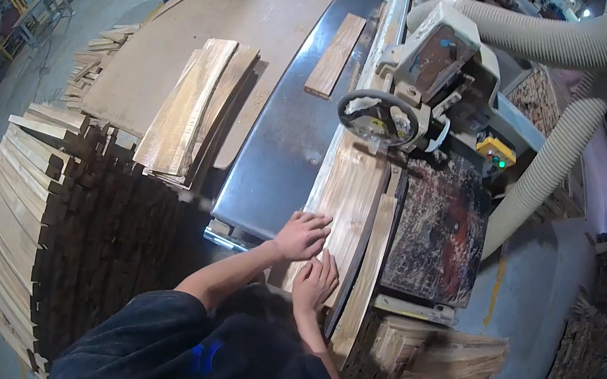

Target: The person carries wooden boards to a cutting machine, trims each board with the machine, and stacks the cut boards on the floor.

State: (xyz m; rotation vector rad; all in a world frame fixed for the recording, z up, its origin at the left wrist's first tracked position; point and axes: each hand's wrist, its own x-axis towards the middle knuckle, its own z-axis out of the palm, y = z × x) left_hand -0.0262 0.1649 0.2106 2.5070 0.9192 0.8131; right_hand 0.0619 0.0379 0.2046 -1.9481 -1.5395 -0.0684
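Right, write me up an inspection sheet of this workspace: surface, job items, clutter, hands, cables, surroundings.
Surface: dark, shiny table beside a wider brown side table.
Job items: wide board under both hands, running toward the machine with its handwheel.
Clutter: loose board on the dark table; piled boards on the side table.
Hands: left hand and right hand resting on the wide board, no tool in either.
Cables: nothing seen; a ribbed hose stands beside the machine.
Surroundings: tall timber stack at left, more timber at lower right, yellow control box showing a green light.
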